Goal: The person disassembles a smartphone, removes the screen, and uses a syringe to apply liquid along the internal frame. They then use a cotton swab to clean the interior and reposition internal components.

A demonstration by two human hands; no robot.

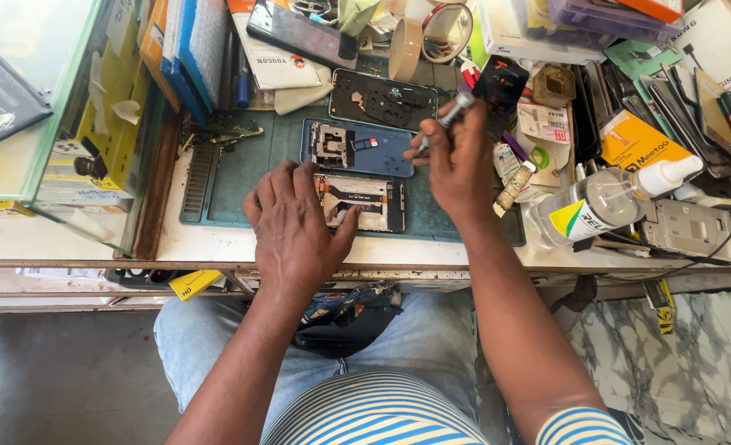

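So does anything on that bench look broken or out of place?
Yes. The opened phone under the left hand has its back off and its insides bared. The blue back cover lies apart just behind it. A clear bottle lies tipped on its side at the right. The right hand holds a screwdriver.

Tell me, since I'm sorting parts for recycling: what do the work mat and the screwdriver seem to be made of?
The mat looks like matte green rubber or silicone, dull with no glare. The screwdriver in the right hand looks like bare metal, with a shiny silver handle.
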